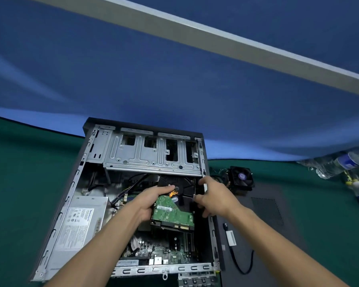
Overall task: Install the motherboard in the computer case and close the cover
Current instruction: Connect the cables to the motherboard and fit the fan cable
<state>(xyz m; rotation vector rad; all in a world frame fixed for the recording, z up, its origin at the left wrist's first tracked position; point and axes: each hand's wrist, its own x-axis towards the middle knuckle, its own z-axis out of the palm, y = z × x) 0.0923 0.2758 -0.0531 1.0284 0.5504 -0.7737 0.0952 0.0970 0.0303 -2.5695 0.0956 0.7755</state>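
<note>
The open computer case (56, 222) lies on its side on the green table. The green motherboard (164, 251) sits in its bottom. My left hand (151, 199) grips a hard drive (172, 214), its green circuit board facing up, above the motherboard in the middle of the case. My right hand (214, 197) is at the case's right wall beside the drive, fingers spread and loosely bent; whether it touches the drive is unclear. The dark side cover (274, 214) lies flat on the table to the right of the case.
A silver power supply (81, 222) fills the case's left side. A metal drive cage (149, 152) spans its far end. A black cooler fan (240, 177) sits right of the case. A black cable (243, 264) and a small white part lie on the cover. Plastic bottles (344, 162) lie far right.
</note>
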